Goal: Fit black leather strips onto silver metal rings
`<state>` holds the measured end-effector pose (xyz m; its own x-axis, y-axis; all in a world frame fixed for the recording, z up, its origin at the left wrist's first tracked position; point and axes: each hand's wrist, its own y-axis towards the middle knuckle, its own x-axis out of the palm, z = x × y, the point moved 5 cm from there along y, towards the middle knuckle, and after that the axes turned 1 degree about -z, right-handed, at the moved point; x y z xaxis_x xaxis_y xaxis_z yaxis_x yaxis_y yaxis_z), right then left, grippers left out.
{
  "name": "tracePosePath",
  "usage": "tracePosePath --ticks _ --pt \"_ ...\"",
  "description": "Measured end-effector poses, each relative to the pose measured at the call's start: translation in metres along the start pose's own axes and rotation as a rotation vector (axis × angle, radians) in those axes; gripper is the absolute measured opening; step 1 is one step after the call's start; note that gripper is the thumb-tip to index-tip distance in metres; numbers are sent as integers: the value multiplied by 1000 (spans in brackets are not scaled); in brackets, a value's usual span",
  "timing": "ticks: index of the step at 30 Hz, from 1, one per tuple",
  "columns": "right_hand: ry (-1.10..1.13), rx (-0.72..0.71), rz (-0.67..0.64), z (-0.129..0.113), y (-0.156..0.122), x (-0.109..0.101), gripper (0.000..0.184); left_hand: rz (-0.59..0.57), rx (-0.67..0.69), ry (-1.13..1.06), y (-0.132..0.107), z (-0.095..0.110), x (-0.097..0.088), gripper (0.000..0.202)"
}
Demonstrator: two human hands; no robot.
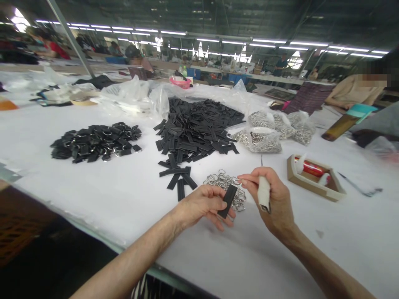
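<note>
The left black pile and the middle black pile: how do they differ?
The middle pile is larger than the left pile. The left pile's pieces are short, with metal rings showing; the middle pile's are longer, flat strips with no visible rings. Both are black and lie loose on the white table.

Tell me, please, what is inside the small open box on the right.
The box holds a red container and white pieces near its ends; anything beneath them is covered from view.

A black rectangular strip (230,200) slants toward 1 o'clock in the left grip (207,205). At its 1 o'clock, a silvery metal ring (239,179) is pinched in the right grip (278,203), which also holds a pale-handled tool (263,191), tip toward 12.
</note>
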<state>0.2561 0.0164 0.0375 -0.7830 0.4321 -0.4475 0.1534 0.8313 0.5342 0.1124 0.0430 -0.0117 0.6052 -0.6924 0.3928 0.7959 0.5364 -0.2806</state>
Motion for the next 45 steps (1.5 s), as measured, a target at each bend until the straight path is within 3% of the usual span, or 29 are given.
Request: tracePosePath --ticks 12,17,23,29,31,34,37,40,45 --pt "22 -13 -42 -2 -6 5 14 -43 66 14 -4 3 3 14" --pt "7 -85 -76 -4 -10 7 14 -24 49 -35 -2 -1 -1 16" --pt "-129 -314 -38 -14 -14 6 20 2 34 -75 -1 0 -2 14" --pt "-199 -552 -115 -27 -19 9 16 -7 65 -129 -1 1 -2 15" --pt "-182 -606 -165 -32 -20 10 15 3 98 -151 -1 2 -3 24" --pt "-157 -564 -213 -32 -20 14 14 7 142 -193 -1 2 -6 46" --pt "-107 -372 -208 -22 -19 16 10 1 139 -208 0 1 -6 49" --pt "-115 -318 -147 -17 -18 14 12 61 113 -238 1 -1 -9 37" --pt "-291 -593 -243 -32 -24 22 17 276 167 -378 2 2 -19 18"
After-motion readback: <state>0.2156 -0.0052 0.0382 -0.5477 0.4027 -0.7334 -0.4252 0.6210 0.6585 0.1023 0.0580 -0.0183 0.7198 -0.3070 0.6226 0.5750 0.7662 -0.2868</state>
